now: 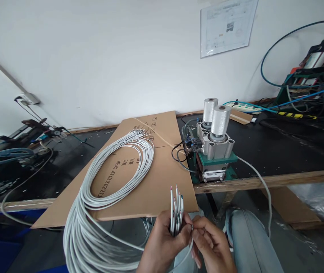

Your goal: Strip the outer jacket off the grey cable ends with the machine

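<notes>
A bunch of white cable ends (176,212) stands upright in my left hand (166,240), with coloured tips showing at the top. My right hand (211,242) meets it at the thumb, pinching the end of a single white cable (189,250). Fingers cover most of that end, so its detail is hidden. Left of my hands, a large coil of white cables (85,189) lies on a flattened cardboard sheet (167,178) and hangs over its front edge.
A pneumatic press (216,144) with two silver cylinders stands on the black bench (267,151), right of the cardboard. Hoses and another machine (312,72) are at the far right. More equipment (36,136) sits at the left. A cardboard box (293,208) is under the bench.
</notes>
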Motion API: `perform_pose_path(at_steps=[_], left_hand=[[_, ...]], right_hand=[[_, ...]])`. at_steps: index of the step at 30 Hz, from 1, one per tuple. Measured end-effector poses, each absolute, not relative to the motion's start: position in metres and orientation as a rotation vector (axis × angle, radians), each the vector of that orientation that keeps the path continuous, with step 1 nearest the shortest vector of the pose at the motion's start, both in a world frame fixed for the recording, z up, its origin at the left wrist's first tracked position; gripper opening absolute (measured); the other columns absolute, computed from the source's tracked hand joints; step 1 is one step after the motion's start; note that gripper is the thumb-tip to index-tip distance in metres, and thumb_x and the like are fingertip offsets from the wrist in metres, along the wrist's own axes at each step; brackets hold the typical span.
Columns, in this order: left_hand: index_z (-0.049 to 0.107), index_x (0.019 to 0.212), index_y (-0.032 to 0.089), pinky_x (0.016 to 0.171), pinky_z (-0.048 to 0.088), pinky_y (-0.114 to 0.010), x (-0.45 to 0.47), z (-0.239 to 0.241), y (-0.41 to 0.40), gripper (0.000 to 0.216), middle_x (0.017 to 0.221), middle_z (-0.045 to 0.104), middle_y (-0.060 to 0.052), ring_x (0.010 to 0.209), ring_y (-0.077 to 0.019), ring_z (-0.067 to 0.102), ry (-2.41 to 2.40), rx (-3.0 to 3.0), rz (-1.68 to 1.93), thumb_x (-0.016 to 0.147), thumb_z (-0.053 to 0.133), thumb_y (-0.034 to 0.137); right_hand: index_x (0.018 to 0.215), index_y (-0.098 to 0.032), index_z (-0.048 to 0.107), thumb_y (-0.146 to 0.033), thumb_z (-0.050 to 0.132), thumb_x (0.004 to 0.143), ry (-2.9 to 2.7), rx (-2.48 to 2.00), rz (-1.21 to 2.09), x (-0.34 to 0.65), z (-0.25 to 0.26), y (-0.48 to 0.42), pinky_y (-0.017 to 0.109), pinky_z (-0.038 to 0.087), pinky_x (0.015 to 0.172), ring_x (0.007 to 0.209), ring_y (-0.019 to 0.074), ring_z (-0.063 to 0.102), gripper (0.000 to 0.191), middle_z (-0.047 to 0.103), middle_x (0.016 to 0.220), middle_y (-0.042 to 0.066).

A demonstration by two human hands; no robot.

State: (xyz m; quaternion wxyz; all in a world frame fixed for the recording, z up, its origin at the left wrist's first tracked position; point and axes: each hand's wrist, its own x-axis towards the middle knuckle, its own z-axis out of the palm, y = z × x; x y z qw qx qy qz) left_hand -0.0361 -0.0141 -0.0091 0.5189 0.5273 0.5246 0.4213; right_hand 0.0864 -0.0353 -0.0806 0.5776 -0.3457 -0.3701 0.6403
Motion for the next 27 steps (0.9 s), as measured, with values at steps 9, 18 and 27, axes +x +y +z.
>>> perform_pose_path(at_steps=[9, 18, 27], left_hand=[[0.053, 0.074, 0.020, 0.045, 0.042, -0.022, -0.033, -0.022, -0.014, 0.017, 0.051, 0.052, 0.006, 0.042, -0.0140, 0.056, 1.184, 1.292, 0.968, 0.079, 0.067, 0.027], [0.062, 0.081, 0.016, 0.047, 0.035, -0.019, -0.040, -0.028, -0.020, 0.033, 0.057, 0.046, 0.007, 0.049, -0.0083, 0.037, 1.196, 1.190, 1.020, 0.084, 0.074, 0.047], [0.075, 0.085, 0.020, 0.068, 0.046, -0.027, -0.022, -0.018, -0.011, 0.013, 0.062, 0.060, 0.001, 0.061, -0.0188, 0.057, 1.509, 1.627, 1.252, 0.081, 0.075, 0.033]], right_hand=[[0.074, -0.018, 0.069, -0.054, 0.070, 0.089, -0.892, -0.838, 1.450, 0.088, -0.077, -0.036, 0.022, 0.032, 0.045, 0.045, 0.0092, 0.042, 0.039, 0.049, 0.054, -0.004], [0.077, -0.018, 0.067, -0.050, 0.076, 0.086, -0.703, -0.579, 1.621, 0.079, -0.102, -0.031, 0.015, 0.031, 0.035, 0.039, 0.0035, 0.032, 0.034, 0.044, 0.058, -0.007], [0.079, -0.018, 0.069, -0.051, 0.081, 0.082, -0.589, -0.669, 1.536, 0.103, -0.088, -0.011, 0.011, 0.036, 0.034, 0.041, 0.0051, 0.050, 0.035, 0.059, 0.063, -0.003]])
